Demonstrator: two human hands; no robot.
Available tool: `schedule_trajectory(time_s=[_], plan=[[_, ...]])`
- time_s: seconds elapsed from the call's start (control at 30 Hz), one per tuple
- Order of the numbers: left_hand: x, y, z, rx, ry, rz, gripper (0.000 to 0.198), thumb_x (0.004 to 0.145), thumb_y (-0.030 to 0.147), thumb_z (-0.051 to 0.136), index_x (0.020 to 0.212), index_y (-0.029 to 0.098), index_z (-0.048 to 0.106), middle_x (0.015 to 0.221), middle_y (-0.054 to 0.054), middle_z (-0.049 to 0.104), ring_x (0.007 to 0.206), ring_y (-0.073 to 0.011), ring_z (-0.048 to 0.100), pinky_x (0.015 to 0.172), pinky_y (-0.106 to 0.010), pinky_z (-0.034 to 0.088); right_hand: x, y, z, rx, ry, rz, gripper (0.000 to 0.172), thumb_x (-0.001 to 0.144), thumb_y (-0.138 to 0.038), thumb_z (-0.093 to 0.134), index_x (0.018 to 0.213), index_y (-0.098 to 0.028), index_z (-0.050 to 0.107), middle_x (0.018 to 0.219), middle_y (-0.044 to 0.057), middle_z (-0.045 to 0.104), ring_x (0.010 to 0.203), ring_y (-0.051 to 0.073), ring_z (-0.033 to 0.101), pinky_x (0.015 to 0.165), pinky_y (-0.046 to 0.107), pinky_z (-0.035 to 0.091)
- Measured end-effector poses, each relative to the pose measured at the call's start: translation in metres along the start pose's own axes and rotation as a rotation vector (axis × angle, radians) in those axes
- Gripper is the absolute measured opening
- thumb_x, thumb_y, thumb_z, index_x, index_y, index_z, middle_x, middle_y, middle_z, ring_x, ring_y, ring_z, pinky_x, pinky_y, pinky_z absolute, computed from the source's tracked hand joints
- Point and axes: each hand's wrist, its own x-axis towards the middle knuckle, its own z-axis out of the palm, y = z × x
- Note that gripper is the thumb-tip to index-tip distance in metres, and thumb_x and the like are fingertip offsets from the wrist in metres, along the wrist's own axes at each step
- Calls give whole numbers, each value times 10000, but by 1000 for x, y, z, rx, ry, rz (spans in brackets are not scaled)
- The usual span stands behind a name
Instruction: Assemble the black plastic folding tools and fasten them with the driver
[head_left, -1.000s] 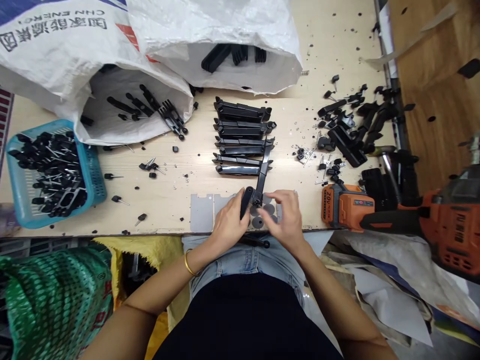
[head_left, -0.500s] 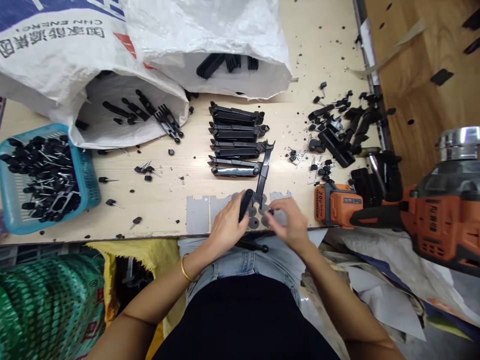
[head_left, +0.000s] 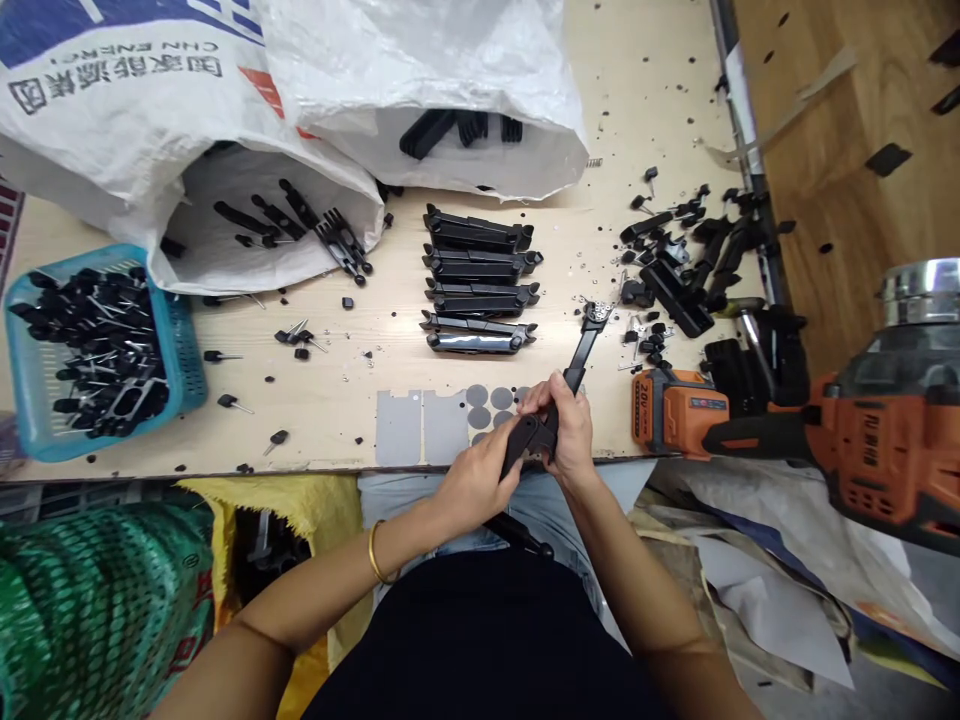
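Observation:
My left hand (head_left: pixel 477 482) is closed around the thick lower end of a black jointed plastic arm (head_left: pixel 579 365). My right hand (head_left: pixel 571 430) grips that same arm at its middle, close to the joint, fingers wrapped round it. The arm's slim far end slants up and right, its forked tip over small metal nuts (head_left: pixel 598 312). Beyond my hands, several similar black folded arms (head_left: pixel 482 298) lie in a stack of rows. Flat grey sheets (head_left: pixel 398 428) and grey round pads (head_left: pixel 477 396) lie left of my hands; some pads are hidden by them. Another black arm (head_left: pixel 521 535) rests on my lap.
A blue basket (head_left: pixel 184 375) of black-headed screws stands at the left. White woven sacks (head_left: pixel 330 140) holding black parts lie at the back. An orange cordless power tool (head_left: pixel 862 445) is at the right, near piled black parts (head_left: pixel 679 290). Loose screws (head_left: pixel 296 335) are scattered about.
The slim arm's far end has swung right, away from the stacked rows. My right hand has gone from a pinch beside the arm to gripping it, and my hands have come together.

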Motion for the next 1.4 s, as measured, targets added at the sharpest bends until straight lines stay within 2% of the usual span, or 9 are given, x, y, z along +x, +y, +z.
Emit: schedule_trajectory(time_s=[0.23, 0.37, 0.63, 0.8, 0.97, 1.07, 1.23, 1.3, 1.4], plan=[[-3, 3, 1, 144, -35, 37, 505, 941, 202, 363, 1419, 66, 272, 1279, -230, 565, 1025, -275, 665, 754, -368, 587, 5, -7, 1, -56, 41, 124, 793, 529, -775, 658, 680, -90, 288, 632, 52, 505, 567, 51, 469, 549, 211, 430], [-1, 4, -8, 251, -52, 34, 504, 926, 167, 373, 1404, 68, 247, 1212, -211, 599, 954, -285, 677, 699, -382, 588, 4, -1, 4, 18, 88, 82, 792, 549, -778, 622, 706, -92, 258, 615, 38, 486, 595, 54, 498, 592, 210, 467], [2, -6, -18, 192, -295, -33, 579, 910, 122, 384, 1452, 79, 186, 1374, -213, 510, 1089, -301, 641, 833, -425, 574, 7, 8, 7, 79, 110, 152, 824, 488, -771, 638, 716, -93, 228, 595, 21, 456, 576, 83, 506, 567, 231, 447], [7, 1, -18, 282, -322, -63, 593, 898, 75, 392, 1452, 63, 178, 1364, -213, 512, 1125, -303, 621, 860, -431, 571, 7, 14, 4, 160, 125, 121, 821, 523, -750, 651, 725, -88, 209, 604, 18, 461, 629, 67, 523, 637, 232, 498], [13, 14, -22, 449, -430, -121, 597, 873, -4, 362, 1439, 30, 176, 1263, -199, 556, 1080, -293, 624, 847, -434, 570, 8, 17, 2, 264, 142, 59, 816, 514, -715, 705, 706, -76, 236, 593, 21, 456, 669, 44, 527, 685, 201, 509], [14, 19, -23, 451, -465, -147, 617, 874, -1, 395, 1440, 29, 154, 1252, -179, 562, 1101, -281, 611, 880, -412, 563, 9, 13, -1, 256, 93, 41, 845, 517, -717, 710, 661, -69, 187, 564, 39, 438, 661, 63, 533, 682, 221, 511], [13, 20, -22, 382, -425, -153, 626, 870, 16, 440, 1443, 26, 189, 1255, -192, 564, 1096, -291, 616, 873, -424, 563, 10, 13, 0, 202, 70, 68, 833, 533, -735, 690, 675, -73, 204, 596, 46, 468, 649, 73, 539, 678, 243, 519], [18, 15, -28, 298, -455, -150, 608, 901, 61, 459, 1459, 34, 219, 1295, -196, 549, 1100, -285, 617, 875, -421, 561, 10, 14, -1, 186, 118, 93, 858, 493, -759, 698, 704, -76, 223, 616, 40, 484, 664, 74, 548, 684, 235, 524], [33, 1, -48, 259, -526, -142, 567, 960, 163, 482, 1495, 144, 296, 1294, -131, 563, 1054, -260, 628, 843, -415, 560, 8, 11, -17, 81, 135, 190, 926, 399, -833, 697, 813, -79, 355, 776, 57, 573, 721, 71, 572, 708, 231, 537]])
